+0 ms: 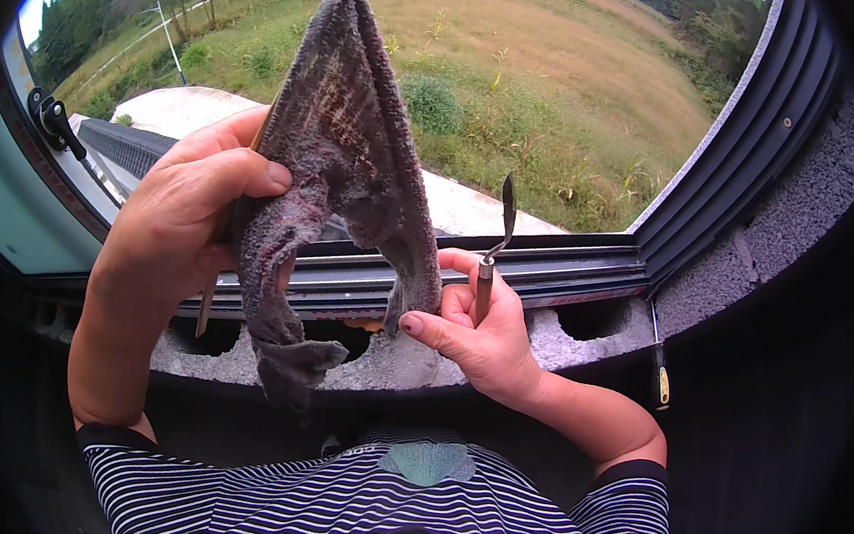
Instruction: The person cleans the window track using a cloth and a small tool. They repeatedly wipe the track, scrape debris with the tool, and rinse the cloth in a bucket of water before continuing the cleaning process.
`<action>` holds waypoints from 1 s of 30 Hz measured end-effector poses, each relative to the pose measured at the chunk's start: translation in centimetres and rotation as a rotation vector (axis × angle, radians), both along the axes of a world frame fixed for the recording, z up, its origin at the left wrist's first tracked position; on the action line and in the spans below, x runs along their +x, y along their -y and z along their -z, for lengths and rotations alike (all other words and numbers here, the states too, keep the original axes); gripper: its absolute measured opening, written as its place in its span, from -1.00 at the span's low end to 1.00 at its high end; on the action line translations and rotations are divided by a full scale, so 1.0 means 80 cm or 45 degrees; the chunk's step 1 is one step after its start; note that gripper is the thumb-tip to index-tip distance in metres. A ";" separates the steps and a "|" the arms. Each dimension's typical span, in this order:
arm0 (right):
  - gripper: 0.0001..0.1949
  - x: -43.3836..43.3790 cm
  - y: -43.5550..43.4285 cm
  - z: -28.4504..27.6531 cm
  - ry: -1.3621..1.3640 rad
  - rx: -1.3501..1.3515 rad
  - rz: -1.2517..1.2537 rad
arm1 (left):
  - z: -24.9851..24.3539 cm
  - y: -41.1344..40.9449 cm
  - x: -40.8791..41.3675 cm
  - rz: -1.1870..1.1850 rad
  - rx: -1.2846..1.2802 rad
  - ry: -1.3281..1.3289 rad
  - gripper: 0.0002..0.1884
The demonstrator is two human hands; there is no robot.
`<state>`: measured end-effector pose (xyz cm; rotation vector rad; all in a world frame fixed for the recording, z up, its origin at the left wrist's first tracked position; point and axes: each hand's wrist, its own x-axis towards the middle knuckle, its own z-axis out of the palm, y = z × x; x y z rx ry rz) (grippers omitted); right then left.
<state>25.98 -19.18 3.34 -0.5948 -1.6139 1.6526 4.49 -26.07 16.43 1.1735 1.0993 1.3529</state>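
Note:
A worn grey cloth (315, 153) with reddish flecks hangs in front of the open window, folded to a peak at the top and with a large ragged hole lower down. My left hand (192, 196) grips its left side, the thumb pressed on the fabric. Behind that hand runs a thin wooden strip (206, 306), partly hidden by hand and cloth. My right hand (486, 332) holds a small spatula-like tool (484, 286) upright by its wooden handle, its narrow dark metal blade pointing up. The right thumb and forefinger are at the cloth's lower right edge.
Past the dark metal window frame (585, 261) lies a grassy field (562, 74). Hollow concrete blocks (419, 360) form the sill. A screwdriver (661, 376) with a yellowish-marked handle leans at the right corner. At left is a glass sash (34, 198) with a black latch (55, 121).

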 end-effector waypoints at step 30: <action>-0.74 0.242 -0.110 -0.030 1.193 0.810 1.075 | 0.169 -0.240 0.120 0.487 -0.757 -0.433 -0.74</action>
